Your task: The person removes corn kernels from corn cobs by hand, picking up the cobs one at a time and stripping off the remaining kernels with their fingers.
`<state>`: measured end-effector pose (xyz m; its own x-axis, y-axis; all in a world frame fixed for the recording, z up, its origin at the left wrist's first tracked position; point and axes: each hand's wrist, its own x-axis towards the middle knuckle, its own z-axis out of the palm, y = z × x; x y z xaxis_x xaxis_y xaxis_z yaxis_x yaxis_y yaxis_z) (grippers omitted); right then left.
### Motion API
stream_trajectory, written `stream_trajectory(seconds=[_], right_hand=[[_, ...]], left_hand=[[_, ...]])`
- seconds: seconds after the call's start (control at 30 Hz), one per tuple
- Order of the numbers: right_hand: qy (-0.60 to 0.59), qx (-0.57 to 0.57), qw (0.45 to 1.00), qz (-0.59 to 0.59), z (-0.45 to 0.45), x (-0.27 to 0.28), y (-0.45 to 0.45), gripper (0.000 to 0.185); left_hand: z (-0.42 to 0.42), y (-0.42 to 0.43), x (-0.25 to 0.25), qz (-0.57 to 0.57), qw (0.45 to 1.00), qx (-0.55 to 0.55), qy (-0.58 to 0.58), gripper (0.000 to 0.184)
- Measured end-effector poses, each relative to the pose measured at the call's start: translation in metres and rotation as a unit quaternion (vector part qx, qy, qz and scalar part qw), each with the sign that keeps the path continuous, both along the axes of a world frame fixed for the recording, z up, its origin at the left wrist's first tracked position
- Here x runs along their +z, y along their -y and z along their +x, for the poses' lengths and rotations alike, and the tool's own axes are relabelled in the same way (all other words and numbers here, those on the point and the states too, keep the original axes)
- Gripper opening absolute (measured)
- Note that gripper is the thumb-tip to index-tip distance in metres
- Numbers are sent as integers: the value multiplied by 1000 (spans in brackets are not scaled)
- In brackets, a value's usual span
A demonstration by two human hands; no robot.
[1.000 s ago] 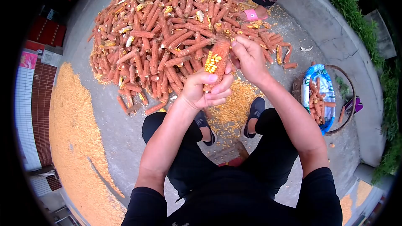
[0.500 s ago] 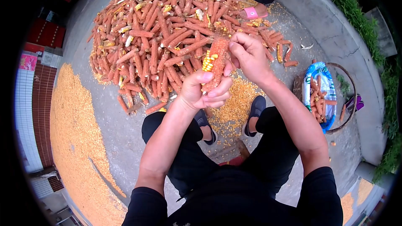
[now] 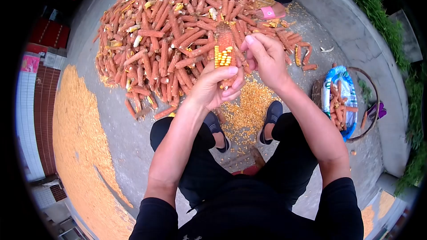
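Note:
My left hand [image 3: 221,82] is wrapped round the lower part of a corn cob [image 3: 225,42]. Most of this cob's visible side is bare and reddish, with a patch of yellow kernels left near my thumb. Just right of the cob, my right hand [image 3: 267,60] is closed, its fingers curled and the thumb raised. Whatever it may hold is hidden by the fingers. Below both hands, loose kernels [image 3: 247,111] lie on the ground between my shoes.
Ahead is a big pile of mostly stripped cobs [image 3: 153,40]. A spread of kernels [image 3: 84,138] covers the ground at left. On the right stands a lined basket [image 3: 349,78] with cobs in it. Another person's foot in a pink slipper [image 3: 272,13] is beyond the pile.
The cob has turned in my left hand, so its kernel patch faces me more. My right hand has shifted slightly, its thumb now pointing up beside the cob.

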<state>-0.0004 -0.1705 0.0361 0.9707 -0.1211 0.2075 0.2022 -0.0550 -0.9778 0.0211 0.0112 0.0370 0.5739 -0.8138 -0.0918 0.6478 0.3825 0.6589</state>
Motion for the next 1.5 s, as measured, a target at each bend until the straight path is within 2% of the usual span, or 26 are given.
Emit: stream_trajectory(seconds=[0.07, 0.13, 0.23, 0.27, 0.33, 0.37, 0.47, 0.67, 0.83, 0.87, 0.93, 1.0, 1.1, 1.23, 1.33, 1.5], right_hand=[[14, -7, 1000, -17, -2, 0, -5, 31], [26, -15, 999, -18, -4, 3, -13, 35], [25, -30, 978, -204, -3, 0, -18, 44], [15, -38, 974, -225, -2, 0, -21, 48], [89, -36, 969, -228, 3, -7, -19, 45], [126, -35, 965, -229, 4, -10, -19, 43], [114, 16, 976, -183, 1, 2, -17, 36], [128, 19, 960, -249, 4, -7, -13, 22], [49, -7, 994, -100, 13, -28, -12, 29], [31, -11, 997, -68, 15, -32, -10, 31], [39, -32, 994, -101, 12, -21, -12, 35], [13, -33, 990, -140, 2, -11, -18, 39], [76, -75, 953, -283, 4, -17, -26, 39], [115, -51, 954, -272, 7, -19, -26, 33], [109, -47, 958, -261, 7, -20, -24, 28], [20, -41, 982, -183, 2, -10, -22, 26]], left_hand=[[6, 2, -2, 134, 983, 90, 82, 26], [6, 4, -4, 171, 972, 123, 102, 24], [-2, 19, -1, 227, 940, 192, 169, 27], [-10, 28, 0, 229, 926, 219, 207, 26], [-13, 28, -2, 238, 934, 212, 161, 26], [-11, 22, 0, 214, 955, 171, 116, 27], [-5, 6, 4, 137, 988, 66, 8, 27], [3, -4, -5, 80, 995, 3, -67, 22], [6, 6, -9, 96, 994, 50, 12, 13], [7, 9, -9, 93, 993, 62, 30, 18], [6, 11, -6, 84, 994, 73, 10, 36], [4, 15, -3, 121, 989, 87, -18, 64], [0, 19, -11, 213, 967, 142, 6, 62], [-1, 12, -2, 195, 973, 118, -41, 63], [7, 7, -9, 88, 990, 71, -81, 62], [2, 17, -6, 178, 968, 175, -24, 52]])
